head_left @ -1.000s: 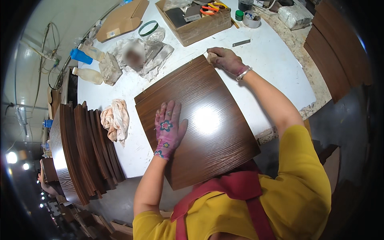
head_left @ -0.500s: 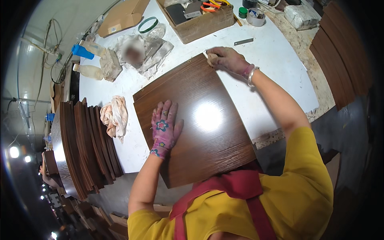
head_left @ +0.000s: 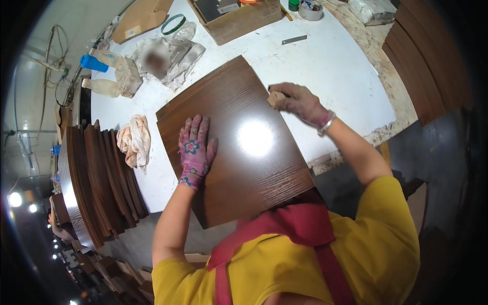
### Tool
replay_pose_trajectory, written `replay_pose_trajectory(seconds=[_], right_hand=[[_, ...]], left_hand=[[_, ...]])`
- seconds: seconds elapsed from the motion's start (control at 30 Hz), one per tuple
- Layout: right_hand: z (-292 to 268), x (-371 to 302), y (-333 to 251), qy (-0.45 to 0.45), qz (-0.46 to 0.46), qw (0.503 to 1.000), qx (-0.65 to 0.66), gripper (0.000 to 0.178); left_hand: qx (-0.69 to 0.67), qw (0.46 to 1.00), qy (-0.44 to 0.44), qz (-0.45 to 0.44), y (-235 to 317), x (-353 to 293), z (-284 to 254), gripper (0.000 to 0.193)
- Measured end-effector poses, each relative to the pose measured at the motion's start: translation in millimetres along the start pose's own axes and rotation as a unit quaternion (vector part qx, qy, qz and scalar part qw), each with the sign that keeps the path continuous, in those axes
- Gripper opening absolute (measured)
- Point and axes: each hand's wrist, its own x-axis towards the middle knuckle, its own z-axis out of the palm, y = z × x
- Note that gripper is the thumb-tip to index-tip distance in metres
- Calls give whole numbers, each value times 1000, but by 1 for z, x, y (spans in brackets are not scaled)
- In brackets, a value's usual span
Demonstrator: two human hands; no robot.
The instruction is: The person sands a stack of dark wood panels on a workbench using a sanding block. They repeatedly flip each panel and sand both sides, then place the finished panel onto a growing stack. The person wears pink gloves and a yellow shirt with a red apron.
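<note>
A dark brown wood-grain panel (head_left: 223, 101) lies tilted across the white table, its near end close to my apron. My left hand (head_left: 195, 147), in a pink flowered glove, rests flat on the panel's left part with the fingers stretched out. At the panel's right edge, my gloved right hand (head_left: 300, 103) grips a small tan block (head_left: 276, 99) between thumb and fingers. The block sits against or just beside that edge; I cannot tell if it touches. A bright light reflects off the panel's middle.
Stacks of brown panels stand at the left (head_left: 101, 178) and far right (head_left: 424, 66). On the white table (head_left: 345, 76) are a crumpled cloth (head_left: 134, 141), plastic bottles (head_left: 104, 87), a cardboard box (head_left: 239, 28), a metal strip (head_left: 294, 39) and a tape roll (head_left: 310, 10).
My right hand has moved with the block from the panel's far right corner toward me along the right edge. My left hand stays flat on the panel. The whole view has shifted slightly.
</note>
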Motion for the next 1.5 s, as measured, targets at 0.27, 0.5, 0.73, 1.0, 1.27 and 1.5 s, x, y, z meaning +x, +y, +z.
replay_pose_trajectory(seconds=[0.27,0.5,0.73,1.0,1.27,1.5], right_hand=[[23,-133,23,50,-36,987,-145,46],[58,-247,27,96,-81,937,-327,34],[113,-274,42,362,-88,905,-207,44],[184,-231,74,424,-186,839,-286,40],[157,-224,69,504,-160,806,-266,39],[238,-215,78,450,-215,796,-343,36]], left_hand=[[5,1000,15,3,-5,-2,9,60],[4,999,43,13,-12,-3,17,55],[-43,993,45,96,-25,-19,7,52],[-27,991,32,124,-32,-49,-4,48],[-30,991,38,128,-34,-50,-3,47],[-25,991,46,123,-37,-48,0,48]])
